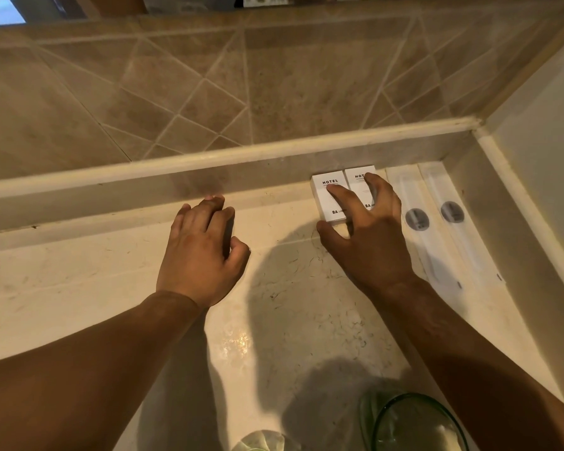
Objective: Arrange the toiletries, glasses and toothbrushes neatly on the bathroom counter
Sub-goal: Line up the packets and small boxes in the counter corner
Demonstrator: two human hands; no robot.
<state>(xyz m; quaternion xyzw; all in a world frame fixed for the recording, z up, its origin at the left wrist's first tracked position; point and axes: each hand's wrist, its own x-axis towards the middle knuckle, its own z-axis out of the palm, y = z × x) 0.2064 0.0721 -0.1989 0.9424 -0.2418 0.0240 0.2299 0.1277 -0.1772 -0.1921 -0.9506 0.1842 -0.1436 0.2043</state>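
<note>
Now right hand (368, 229) spreads fingertips on 2 boxes (331, 196); left hand (202, 245) loosely curled, holding nothing.

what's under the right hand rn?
Two white HOTEL boxes side by side against the counter's back ledge; the right hand has fingers spread on top of them. The right box's lower half and most of its print are covered.
</note>
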